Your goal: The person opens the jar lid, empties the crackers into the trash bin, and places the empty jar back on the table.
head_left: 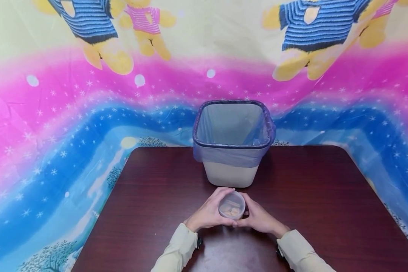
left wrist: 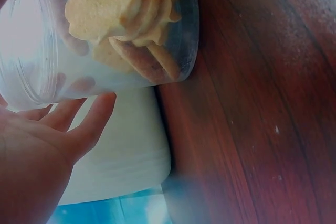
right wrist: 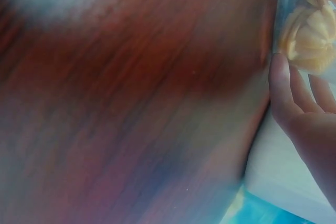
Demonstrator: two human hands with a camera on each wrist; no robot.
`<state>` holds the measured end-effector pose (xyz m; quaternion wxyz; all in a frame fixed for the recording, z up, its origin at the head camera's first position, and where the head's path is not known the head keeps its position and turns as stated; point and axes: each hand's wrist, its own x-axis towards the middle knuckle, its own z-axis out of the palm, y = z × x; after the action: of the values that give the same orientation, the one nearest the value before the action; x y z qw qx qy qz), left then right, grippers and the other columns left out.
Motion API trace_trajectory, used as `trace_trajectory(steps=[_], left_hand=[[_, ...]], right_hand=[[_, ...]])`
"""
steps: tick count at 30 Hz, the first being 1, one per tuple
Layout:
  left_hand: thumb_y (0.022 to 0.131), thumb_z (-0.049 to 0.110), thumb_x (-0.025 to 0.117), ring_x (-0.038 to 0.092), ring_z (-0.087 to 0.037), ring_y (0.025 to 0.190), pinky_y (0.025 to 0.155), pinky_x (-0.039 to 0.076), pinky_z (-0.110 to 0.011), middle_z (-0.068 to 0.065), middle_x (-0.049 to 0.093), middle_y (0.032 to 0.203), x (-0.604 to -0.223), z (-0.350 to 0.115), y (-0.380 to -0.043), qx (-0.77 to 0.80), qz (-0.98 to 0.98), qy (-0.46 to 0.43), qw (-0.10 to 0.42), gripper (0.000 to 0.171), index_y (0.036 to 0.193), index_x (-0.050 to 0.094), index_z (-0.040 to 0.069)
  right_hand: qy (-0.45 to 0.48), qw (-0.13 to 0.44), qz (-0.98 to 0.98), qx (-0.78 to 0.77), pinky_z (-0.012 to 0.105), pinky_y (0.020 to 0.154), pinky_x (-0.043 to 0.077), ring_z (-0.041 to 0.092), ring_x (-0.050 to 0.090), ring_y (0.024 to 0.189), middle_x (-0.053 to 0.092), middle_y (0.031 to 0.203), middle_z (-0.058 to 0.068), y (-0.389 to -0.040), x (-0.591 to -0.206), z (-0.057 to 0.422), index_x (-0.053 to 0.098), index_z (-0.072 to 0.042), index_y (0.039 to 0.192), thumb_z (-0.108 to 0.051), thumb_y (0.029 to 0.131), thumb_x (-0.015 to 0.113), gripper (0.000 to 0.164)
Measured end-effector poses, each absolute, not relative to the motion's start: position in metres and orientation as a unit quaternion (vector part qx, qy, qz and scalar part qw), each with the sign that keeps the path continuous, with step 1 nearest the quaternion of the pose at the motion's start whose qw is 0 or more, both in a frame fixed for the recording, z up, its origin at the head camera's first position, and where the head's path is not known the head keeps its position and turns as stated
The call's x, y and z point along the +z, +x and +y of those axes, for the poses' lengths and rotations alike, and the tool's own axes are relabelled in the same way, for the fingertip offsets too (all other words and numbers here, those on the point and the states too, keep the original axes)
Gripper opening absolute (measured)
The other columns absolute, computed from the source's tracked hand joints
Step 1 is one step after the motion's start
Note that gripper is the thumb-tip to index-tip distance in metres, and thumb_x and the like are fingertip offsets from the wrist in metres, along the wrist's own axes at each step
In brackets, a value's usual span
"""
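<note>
A clear plastic jar with several pale cookies in its lower part is held between both hands, near the front of a bin. My left hand grips the jar's left side, thumb in front and fingers behind. From the other side my right hand holds it, its fingertips on the wall close to the base. Screw threads show at the jar's neck in the left wrist view. Swirled cookies also show through the plastic in the right wrist view.
Behind the jar stands a pale bin with a translucent liner and a dark purple rim. The dark red-brown wooden table extends to both sides. A colourful printed cloth hangs around the table's back and sides.
</note>
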<state>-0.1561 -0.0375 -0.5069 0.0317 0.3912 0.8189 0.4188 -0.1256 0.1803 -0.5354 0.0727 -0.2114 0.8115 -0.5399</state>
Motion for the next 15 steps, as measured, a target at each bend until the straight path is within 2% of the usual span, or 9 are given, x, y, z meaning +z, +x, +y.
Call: trace_trajectory(steps=[5, 9, 15], left_hand=[[0.062, 0.037, 0.09, 0.048, -0.011, 0.123, 0.104, 0.042, -0.028, 0.001, 0.044, 0.138, -0.506, -0.037, -0.155, 0.418, 0.823, 0.382, 0.037, 0.1, 0.146, 0.038, 0.023], [0.062, 0.038, 0.091, 0.048, -0.012, 0.122, 0.103, 0.043, -0.028, 0.0, 0.044, 0.137, -0.506, -0.037, -0.154, 0.416, 0.824, 0.385, 0.033, 0.1, 0.146, 0.038, 0.021], [0.061, 0.039, 0.091, 0.049, -0.012, 0.122, 0.104, 0.042, -0.029, 0.0, 0.044, 0.137, -0.506, -0.037, -0.154, 0.414, 0.825, 0.385, 0.026, 0.102, 0.146, 0.039, 0.02]], right_hand=[[-0.211, 0.073, 0.813, -0.538, 0.028, 0.081, 0.055, 0.03, 0.059, 0.108, 0.055, 0.128, 0.016, -0.123, -0.528, 0.179, 0.037, -0.012, 0.141, -0.019, 0.072, 0.086, 0.085], [-0.214, 0.082, 0.804, -0.549, 0.03, 0.081, 0.056, 0.036, 0.058, 0.107, 0.055, 0.127, 0.022, -0.118, -0.511, 0.176, 0.037, -0.005, 0.14, -0.013, 0.072, 0.085, 0.083], [-0.215, 0.086, 0.797, -0.557, 0.031, 0.081, 0.056, 0.036, 0.058, 0.107, 0.054, 0.127, 0.023, -0.118, -0.506, 0.175, 0.039, -0.001, 0.137, -0.011, 0.072, 0.084, 0.08]])
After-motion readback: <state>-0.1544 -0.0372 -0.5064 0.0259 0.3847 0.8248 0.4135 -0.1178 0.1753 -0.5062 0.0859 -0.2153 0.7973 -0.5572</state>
